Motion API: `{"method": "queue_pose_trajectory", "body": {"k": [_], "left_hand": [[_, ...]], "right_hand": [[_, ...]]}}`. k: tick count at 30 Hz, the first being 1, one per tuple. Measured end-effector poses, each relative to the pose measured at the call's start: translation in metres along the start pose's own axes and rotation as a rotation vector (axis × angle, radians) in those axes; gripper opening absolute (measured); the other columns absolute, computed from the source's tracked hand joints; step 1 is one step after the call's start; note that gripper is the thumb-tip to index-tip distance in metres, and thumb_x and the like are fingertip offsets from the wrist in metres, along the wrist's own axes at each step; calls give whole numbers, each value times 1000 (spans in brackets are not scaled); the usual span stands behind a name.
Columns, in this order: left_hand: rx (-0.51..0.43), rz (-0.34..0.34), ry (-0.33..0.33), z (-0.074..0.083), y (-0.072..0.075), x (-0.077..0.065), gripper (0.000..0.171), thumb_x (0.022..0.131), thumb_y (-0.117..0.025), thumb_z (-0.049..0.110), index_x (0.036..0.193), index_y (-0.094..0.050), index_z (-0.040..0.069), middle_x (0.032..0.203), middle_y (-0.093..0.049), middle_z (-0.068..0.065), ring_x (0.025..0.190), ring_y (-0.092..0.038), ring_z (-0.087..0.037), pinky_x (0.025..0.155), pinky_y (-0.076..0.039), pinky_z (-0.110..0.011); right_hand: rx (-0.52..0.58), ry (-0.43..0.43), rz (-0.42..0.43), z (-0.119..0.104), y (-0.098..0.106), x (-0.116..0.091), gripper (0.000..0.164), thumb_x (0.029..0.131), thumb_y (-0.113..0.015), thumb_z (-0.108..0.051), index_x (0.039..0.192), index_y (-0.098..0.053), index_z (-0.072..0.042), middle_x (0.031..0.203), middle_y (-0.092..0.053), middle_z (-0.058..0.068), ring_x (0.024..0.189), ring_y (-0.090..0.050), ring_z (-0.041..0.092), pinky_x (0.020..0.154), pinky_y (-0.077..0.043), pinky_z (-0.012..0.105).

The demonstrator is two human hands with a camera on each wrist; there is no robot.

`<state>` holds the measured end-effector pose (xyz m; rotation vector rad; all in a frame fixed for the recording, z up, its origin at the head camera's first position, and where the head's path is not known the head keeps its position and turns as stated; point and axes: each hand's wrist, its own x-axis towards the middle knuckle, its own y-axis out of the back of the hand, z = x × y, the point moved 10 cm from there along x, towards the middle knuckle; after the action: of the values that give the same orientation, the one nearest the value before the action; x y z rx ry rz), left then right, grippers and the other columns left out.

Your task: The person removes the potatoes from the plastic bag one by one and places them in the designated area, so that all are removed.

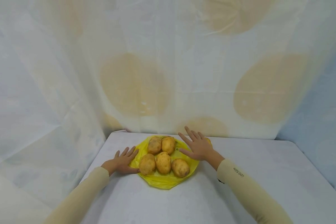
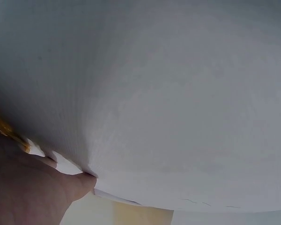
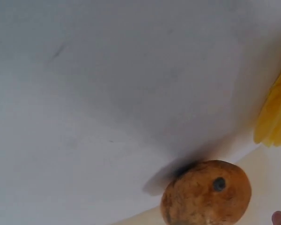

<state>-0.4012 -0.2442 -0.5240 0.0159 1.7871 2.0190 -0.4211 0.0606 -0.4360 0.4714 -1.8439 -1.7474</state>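
Several potatoes (image 1: 163, 162) lie on a flattened yellow plastic bag (image 1: 166, 184) on the table. My left hand (image 1: 123, 161) is at the bag's left edge, fingers spread, with the thumb beside the nearest potato. In the left wrist view that hand (image 2: 42, 192) appears low against the white tabletop. Over the bag's right edge is my right hand (image 1: 199, 147), its fingers straight and spread, holding nothing. One more potato (image 3: 206, 193) sits on the table off the bag, mostly hidden behind the right hand in the head view. A single fingertip (image 3: 280, 218) shows in the right wrist view.
The white table (image 1: 249, 168) extends to the right and towards me. A pale curtain (image 1: 196, 68) with tan spots hangs right behind the table's far edge. More sheeting (image 1: 30, 124) hangs at the left, and a bluish sheet (image 1: 322, 124) at the right.
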Motion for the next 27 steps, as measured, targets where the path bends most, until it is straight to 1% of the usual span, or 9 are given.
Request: {"method": "queue_pose_trajectory", "body": {"k": [4,8,10,15,20,23,27], "left_hand": [[-3,-9,0,-1,0,1,111,80,-53,81,160,-12,16,168,-4,-10,153,-2,-41,114,-1,-72],[-3,-15,5,-1,0,-2,111,80,-52,81,160,-12,15,168,-4,-11,153,-2,-42,114,0,-71],[6,-12,5,-1,0,-4,111,81,-52,81,160,-13,14,168,-5,-12,152,-3,-42,114,-1,-72],[4,-6,-3,1,0,-5,110,81,-52,80,160,-14,14,168,-6,-12,152,-5,-43,114,-2,-72],[-1,-23,2,1,-1,-5,112,80,-51,81,160,-12,13,168,-4,-12,152,-2,-43,114,1,-72],[-6,-26,1,0,0,-5,112,80,-51,81,160,-12,12,168,-3,-13,152,-1,-43,113,2,-73],[-2,-25,1,-1,1,-5,112,81,-51,81,160,-11,13,168,-3,-12,152,-1,-43,114,2,-72]], "right_hand": [[-10,71,5,-16,1,-4,74,98,-32,-66,160,-10,-32,168,4,9,151,-20,35,119,-14,61],[-7,123,10,-31,-1,-8,74,98,-30,-67,160,-10,-31,168,6,8,151,-21,35,119,-18,60],[-10,148,19,-38,0,-10,75,98,-31,-67,160,-11,-30,168,3,9,151,-21,34,119,-19,60],[-58,220,37,-57,0,-17,74,97,-32,-68,159,-18,-30,168,0,8,152,-20,32,118,-14,63],[-41,298,50,-74,-3,-25,71,98,-31,-66,159,-20,-31,168,-2,11,153,-16,33,118,-10,65],[-51,363,92,-84,-2,-31,72,98,-30,-67,159,-22,-29,167,-7,14,152,-16,35,117,-11,66],[-122,438,165,-96,0,-41,74,97,-24,-70,159,-21,-28,166,-13,17,150,-20,41,115,-14,68]]}}
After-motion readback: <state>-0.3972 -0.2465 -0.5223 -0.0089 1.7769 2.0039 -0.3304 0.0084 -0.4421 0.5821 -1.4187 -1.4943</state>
